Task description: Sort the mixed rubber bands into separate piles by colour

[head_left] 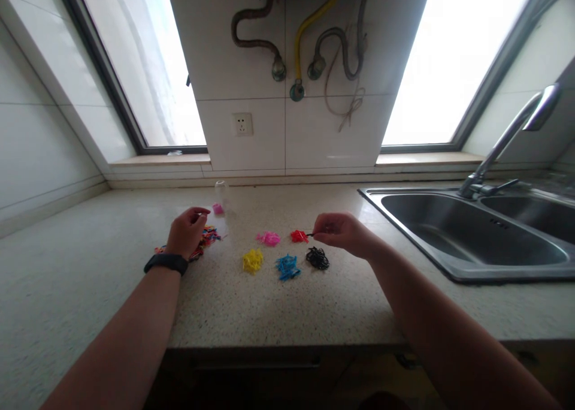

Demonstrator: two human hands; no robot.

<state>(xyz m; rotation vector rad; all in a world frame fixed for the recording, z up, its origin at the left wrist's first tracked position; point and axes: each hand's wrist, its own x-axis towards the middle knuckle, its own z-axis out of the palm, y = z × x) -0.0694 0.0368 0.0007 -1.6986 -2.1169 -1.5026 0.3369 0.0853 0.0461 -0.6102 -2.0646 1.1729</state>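
Note:
My left hand (186, 230), with a dark wristband (166, 262), is over a mixed pile of coloured rubber bands (210, 236). Its thumb and fingertips are pinched together; whatever may be between them is too small to make out. Out to the right, my right hand (339, 233) pinches a small black rubber band (309, 235) beside the red bands (299, 236). Just below it lies a heap of black bands (318, 258). Separate heaps of pink (269, 238), yellow (253, 261) and blue bands (287, 267) lie between my hands.
Behind my left hand, a clear container (221, 195) lies on the speckled countertop (269, 314) with something pink (218, 208) at its near end. A steel sink (467, 230) with a faucet (498, 143) is set in on the right. Pipes (296, 44) run down the tiled wall.

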